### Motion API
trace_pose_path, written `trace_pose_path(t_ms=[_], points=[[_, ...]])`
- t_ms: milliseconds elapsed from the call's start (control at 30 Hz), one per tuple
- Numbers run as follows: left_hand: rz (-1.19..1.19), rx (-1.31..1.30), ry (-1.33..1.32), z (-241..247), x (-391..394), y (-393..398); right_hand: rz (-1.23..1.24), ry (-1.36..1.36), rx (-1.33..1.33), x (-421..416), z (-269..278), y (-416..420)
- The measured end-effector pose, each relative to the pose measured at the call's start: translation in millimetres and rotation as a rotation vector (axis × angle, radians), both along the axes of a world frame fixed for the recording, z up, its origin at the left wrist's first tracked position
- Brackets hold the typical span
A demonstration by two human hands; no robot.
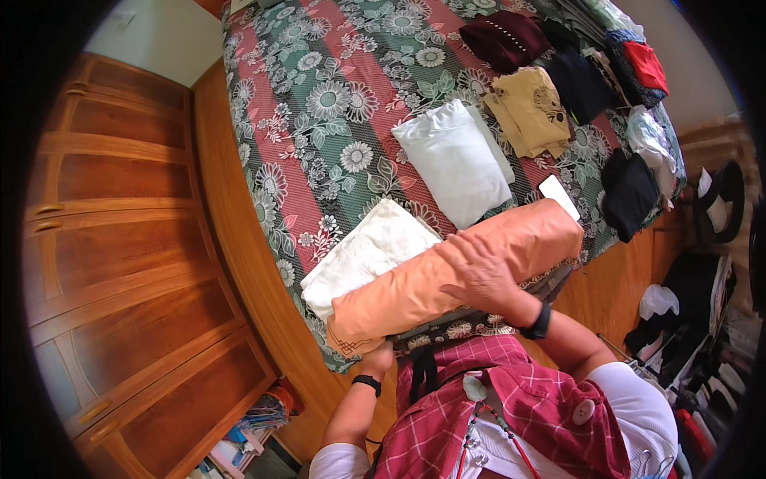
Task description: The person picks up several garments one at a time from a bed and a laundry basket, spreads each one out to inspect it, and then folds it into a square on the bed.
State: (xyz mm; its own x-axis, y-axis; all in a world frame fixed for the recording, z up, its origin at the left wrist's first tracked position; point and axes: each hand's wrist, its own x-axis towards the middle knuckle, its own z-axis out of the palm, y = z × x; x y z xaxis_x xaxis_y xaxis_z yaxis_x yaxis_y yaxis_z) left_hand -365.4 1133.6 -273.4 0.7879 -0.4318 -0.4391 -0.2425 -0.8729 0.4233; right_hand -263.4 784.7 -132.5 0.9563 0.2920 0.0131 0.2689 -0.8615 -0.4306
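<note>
A rolled or folded bundle of orange cloth (395,296) lies slantwise along the bed's near edge, with a dark line pattern at its left end. My right hand (482,272) rests on top of it, palm down, with fingers somewhat apart. Under the bundle's left end is my left hand (378,359), its fingers hidden by the cloth. Just beyond the bundle lies a folded white patterned cloth (371,251), partly covered by it. A folded pale garment (455,161) sits farther back.
A floral striped bedcover (326,149) spreads over the bed. Folded tan clothing (529,111), a maroon garment (505,42) and black clothing (628,194) lie to the right. A white flat rectangular object (559,196) touches the bundle's far side. Wooden cabinets (125,227) stand left.
</note>
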Motion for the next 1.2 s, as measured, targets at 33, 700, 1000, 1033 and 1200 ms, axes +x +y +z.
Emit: trace_pose_path(t_ms=[33,700,1000,1033,1200], points=[[-0.107,0.118,-0.007,-3,-2,3,0.004,0.015,-0.011,2,-18,13],[0.672,-0.441,0.143,77,47,55,0.099,-0.031,-0.01,-68,-102,30],[0.872,-0.801,0.631,33,76,42,-0.36,0.176,0.152,-85,-145,61],[0.546,-0.686,0.397,38,72,39,-0.411,0.204,0.153,-87,-145,66],[0.638,-0.721,0.4,83,80,-2,-0.608,0.119,0.624,-96,-144,71]])
